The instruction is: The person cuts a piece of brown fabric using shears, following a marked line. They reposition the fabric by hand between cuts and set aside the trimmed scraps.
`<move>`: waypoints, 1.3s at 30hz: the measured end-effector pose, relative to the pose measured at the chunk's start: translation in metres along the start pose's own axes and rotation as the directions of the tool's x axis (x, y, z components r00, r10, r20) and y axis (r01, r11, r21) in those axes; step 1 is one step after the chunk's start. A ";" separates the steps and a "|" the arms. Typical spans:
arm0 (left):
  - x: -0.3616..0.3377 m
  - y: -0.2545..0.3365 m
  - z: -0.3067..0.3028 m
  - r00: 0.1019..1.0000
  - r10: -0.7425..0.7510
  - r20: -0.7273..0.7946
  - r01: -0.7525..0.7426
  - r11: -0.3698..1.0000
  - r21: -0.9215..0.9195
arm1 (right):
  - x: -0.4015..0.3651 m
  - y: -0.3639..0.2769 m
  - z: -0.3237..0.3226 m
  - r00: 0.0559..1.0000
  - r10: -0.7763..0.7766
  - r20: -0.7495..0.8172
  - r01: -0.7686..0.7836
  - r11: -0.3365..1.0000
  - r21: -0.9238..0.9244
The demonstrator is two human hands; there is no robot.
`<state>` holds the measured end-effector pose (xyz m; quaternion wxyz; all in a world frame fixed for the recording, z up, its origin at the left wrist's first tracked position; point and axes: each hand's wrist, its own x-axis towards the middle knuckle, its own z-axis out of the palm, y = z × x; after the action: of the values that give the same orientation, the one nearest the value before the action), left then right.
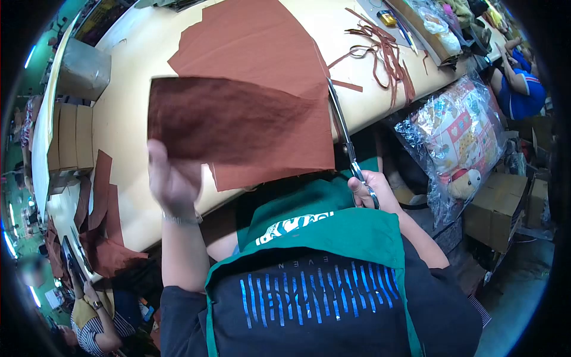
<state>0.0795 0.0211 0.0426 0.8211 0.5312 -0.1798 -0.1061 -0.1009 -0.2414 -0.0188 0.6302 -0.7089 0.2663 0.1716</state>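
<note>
A large piece of reddish-brown cloth [256, 41] lies on the pale table, its near part hanging to the table's front edge. My left hand [175, 178] grips the lower left corner of a darker brown cloth flap [220, 119], raised over the larger piece. In my right hand [377, 190] are long metal scissors [349, 146], fingers in the handle loops. Their blades point away from me along the right edge of the cloth, the tip near its upper right side.
Thin brown strips [383, 53] lie tangled at the back right of the table [128, 77]. Brown scraps [107, 208] hang at left near cardboard boxes [74, 137]. A plastic-wrapped cushion [458, 137] sits at right above a carton [496, 208]. Other people work at far right and lower left.
</note>
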 end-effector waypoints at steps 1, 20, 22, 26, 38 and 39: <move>0.019 -0.013 -0.022 0.999 0.034 -0.036 -0.016 0.910 0.414 | -0.001 0.000 0.000 1.000 -0.003 -0.002 0.003 1.000 -0.003; -0.105 -0.001 -0.107 0.913 0.236 -0.333 0.335 0.033 0.942 | 0.030 -0.073 0.008 0.970 0.139 0.201 -0.024 0.873 -0.487; -0.114 0.003 -0.087 0.921 0.296 -0.255 0.316 -0.181 0.931 | 0.032 -0.080 0.016 0.955 0.183 0.234 -0.046 0.870 -0.491; -0.091 -0.018 0.004 0.990 -0.138 0.016 -0.042 -0.189 0.981 | 0.032 -0.075 0.013 0.955 0.160 0.251 -0.031 0.893 -0.449; -0.057 -0.065 0.030 0.889 -0.220 0.401 -0.436 -0.141 0.889 | 0.022 -0.047 -0.006 0.886 0.094 0.454 0.013 0.974 -0.228; -0.057 -0.062 0.032 0.891 -0.238 0.388 -0.422 -0.113 0.900 | 0.023 -0.046 -0.007 0.873 0.091 0.480 0.018 0.976 -0.218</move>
<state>0.0151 -0.0102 -0.0122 0.0890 0.9064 -0.4129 0.0090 -0.0557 -0.2488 0.0056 0.5930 -0.7016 0.0925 0.3841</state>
